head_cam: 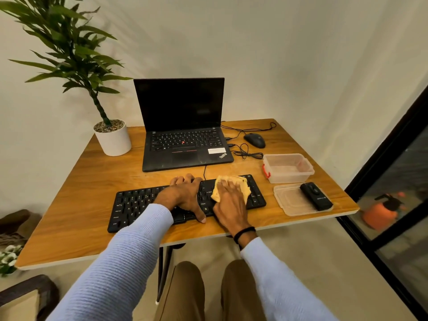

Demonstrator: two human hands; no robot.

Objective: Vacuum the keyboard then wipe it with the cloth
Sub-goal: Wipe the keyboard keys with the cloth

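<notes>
A black keyboard (pixel 136 205) lies near the front edge of the wooden table (pixel 76 181). My left hand (pixel 185 195) spans its middle, fingers over the far edge and thumb at the near edge, holding it. My right hand (pixel 231 202) lies flat on a yellow cloth (pixel 240 181), pressing it onto the right part of the keys. The small black vacuum (pixel 316 196) rests on a clear plastic lid (pixel 293 202) to the right of the keyboard.
An open black laptop (pixel 183 126) stands behind the keyboard, with a wired mouse (pixel 254 140) and loose cables (pixel 245 154) to its right. A clear plastic box (pixel 287 167) sits beyond the lid. A potted plant (pixel 112 137) occupies the back left corner.
</notes>
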